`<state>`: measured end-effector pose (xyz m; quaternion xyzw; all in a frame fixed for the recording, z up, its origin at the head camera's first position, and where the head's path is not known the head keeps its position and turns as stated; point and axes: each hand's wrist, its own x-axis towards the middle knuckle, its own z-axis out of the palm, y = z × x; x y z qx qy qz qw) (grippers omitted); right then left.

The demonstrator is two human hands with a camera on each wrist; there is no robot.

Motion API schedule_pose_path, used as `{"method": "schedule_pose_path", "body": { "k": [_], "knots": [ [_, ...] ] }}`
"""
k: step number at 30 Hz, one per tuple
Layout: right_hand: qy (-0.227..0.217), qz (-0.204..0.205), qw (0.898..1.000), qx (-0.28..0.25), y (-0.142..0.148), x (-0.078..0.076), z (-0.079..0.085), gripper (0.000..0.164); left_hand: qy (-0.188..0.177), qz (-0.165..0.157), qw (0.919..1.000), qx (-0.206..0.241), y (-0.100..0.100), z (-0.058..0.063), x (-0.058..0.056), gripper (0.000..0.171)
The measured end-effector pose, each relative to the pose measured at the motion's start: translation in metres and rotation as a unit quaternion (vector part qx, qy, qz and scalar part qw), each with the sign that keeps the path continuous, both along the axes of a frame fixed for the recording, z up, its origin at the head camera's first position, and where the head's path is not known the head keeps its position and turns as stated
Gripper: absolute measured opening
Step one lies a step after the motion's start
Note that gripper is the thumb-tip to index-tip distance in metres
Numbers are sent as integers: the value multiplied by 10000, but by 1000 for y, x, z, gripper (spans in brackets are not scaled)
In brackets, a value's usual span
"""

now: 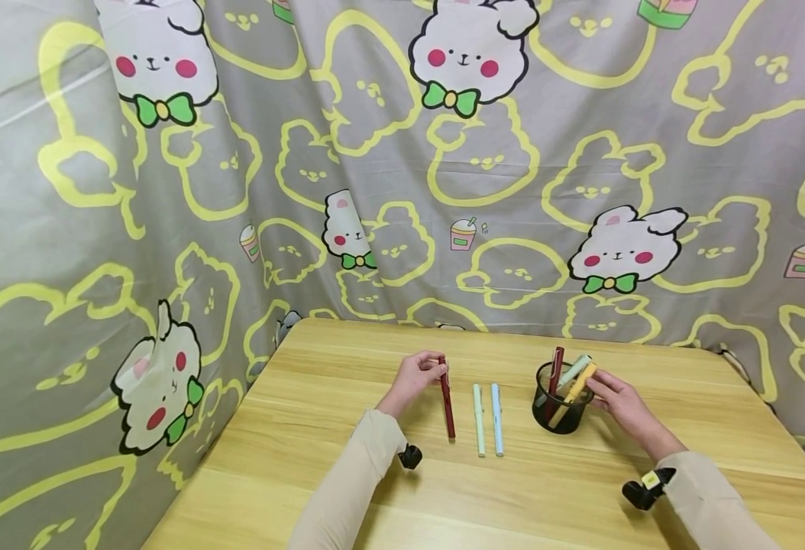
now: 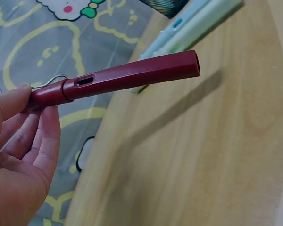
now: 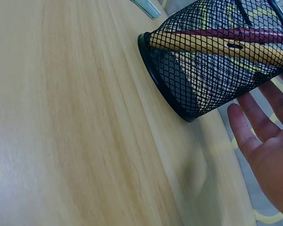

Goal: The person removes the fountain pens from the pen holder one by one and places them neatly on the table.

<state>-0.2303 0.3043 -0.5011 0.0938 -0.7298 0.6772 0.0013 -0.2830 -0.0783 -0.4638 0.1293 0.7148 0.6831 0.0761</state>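
Observation:
My left hand (image 1: 416, 376) pinches a dark red pen (image 2: 132, 75) near its clip end. The pen slants above the table, its lower end apart from its shadow. To its right, a pale green pen (image 1: 480, 420) and a light blue pen (image 1: 497, 420) lie side by side. My right hand (image 1: 615, 399) is at the rim of a black mesh pen cup (image 1: 559, 424), its fingers at the top of a yellow pen (image 1: 581, 382) leaning there. The thumb's grip is largely hidden. Another dark red pen (image 1: 556, 370) and a green pen (image 1: 573, 370) also stand in the cup.
The light wooden table (image 1: 272, 428) carries all these things. A grey curtain (image 1: 389, 176) with cartoon animals hangs behind its far edge and along the left. Small black devices (image 1: 411, 457) sit at both wrists.

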Motion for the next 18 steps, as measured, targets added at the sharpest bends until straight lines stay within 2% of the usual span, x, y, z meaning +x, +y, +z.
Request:
{"method": "schedule_pose_path", "body": {
  "k": [8,14,18],
  "knots": [
    [-25,39,9999,-150,-1,-2,2,60,-84,-54,9999,-46,4,-12,5,28],
    [-192,-156,9996,122,-2,-1,1,64,-166,-127,9996,-202,6,-17,8,33],
    [-305,-340,9983,359,-5,-1,3,65,-209,-184,9990,-347,7,-35,-4,41]
  ]
}}
